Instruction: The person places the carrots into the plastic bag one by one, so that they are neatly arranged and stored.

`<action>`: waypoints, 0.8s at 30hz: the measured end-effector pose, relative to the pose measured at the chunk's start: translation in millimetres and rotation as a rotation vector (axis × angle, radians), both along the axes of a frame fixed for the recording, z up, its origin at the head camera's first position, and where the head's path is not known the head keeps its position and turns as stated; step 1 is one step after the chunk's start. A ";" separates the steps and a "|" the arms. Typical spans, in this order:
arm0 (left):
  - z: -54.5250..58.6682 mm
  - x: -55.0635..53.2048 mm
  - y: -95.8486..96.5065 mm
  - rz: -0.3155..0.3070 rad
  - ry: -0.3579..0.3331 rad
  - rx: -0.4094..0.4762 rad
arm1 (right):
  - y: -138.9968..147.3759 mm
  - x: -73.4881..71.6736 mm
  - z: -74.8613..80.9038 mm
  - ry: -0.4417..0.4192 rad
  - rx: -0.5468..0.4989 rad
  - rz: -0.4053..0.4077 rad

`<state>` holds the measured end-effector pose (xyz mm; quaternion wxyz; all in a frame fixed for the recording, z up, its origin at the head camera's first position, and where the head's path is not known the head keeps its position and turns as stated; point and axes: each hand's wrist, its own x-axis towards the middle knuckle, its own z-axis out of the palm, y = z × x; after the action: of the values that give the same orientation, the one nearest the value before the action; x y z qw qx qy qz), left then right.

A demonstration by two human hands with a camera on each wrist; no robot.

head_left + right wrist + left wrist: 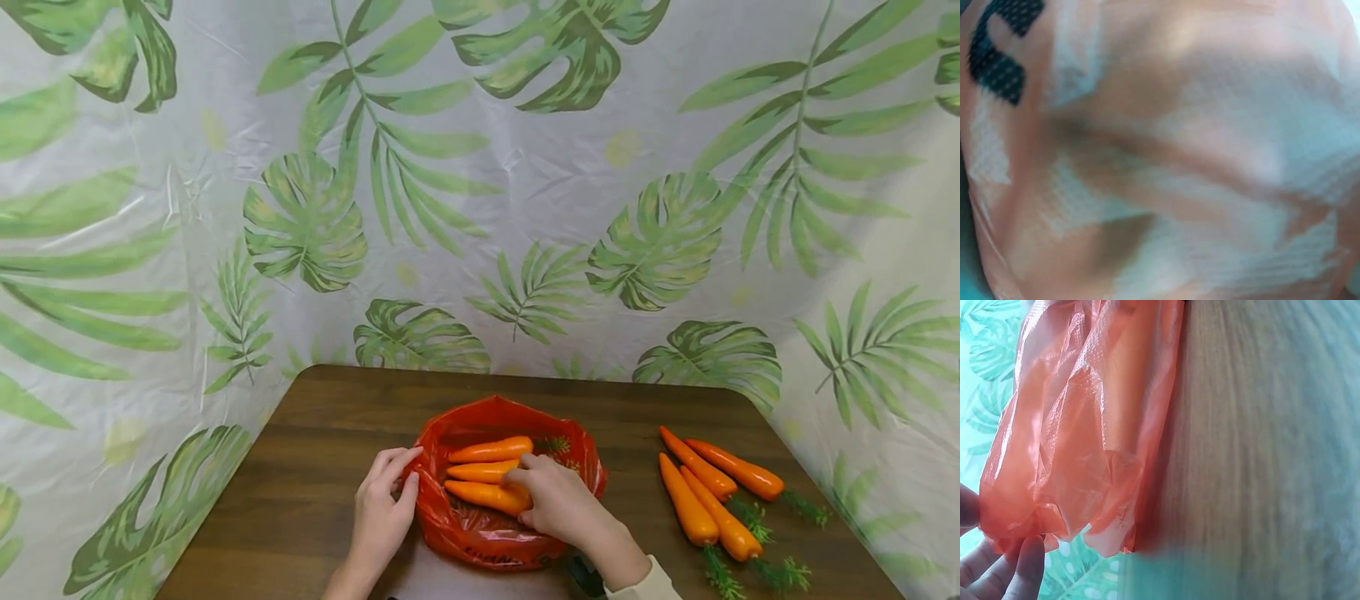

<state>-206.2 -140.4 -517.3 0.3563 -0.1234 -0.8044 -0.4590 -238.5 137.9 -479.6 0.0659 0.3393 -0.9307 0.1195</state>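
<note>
Left hand point(382, 500) pinching crinkled red bag point(444, 527), right hand point(561, 502) — grip unclear — at 3 glossy orange carrots point(483, 472)

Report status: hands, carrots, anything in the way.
Left hand pinching red bag at rim. Right hand inside bag, over carrots; grip unclear. Three visible inside, four more carrots on table. Bag plastic fills right wrist view.

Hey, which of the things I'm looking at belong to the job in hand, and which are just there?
Part of the job:
- red bag
- three carrots visible inside it
- left hand, pinching the bag's edge
- right hand, fingers on those carrots
- probably the four loose carrots, similar but untouched

Just there:
- wooden table, merely the work surface
- leaf-print sheet behind it
</note>
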 end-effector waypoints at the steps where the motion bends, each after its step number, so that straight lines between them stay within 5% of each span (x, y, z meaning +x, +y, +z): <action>1: 0.0 0.1 0.1 -0.001 0.000 0.001 | 0.1 -0.3 -0.8 0.001 0.001 -0.001; 24: -3.2 -0.9 0.0 -0.024 -0.003 0.016 | 10.8 2.8 22.4 -0.066 -0.060 -0.002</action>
<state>-207.2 -140.4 -520.4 0.3505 -0.1295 -0.7997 -0.4700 -235.7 148.7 -457.1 0.0452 0.3319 -0.9288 0.1583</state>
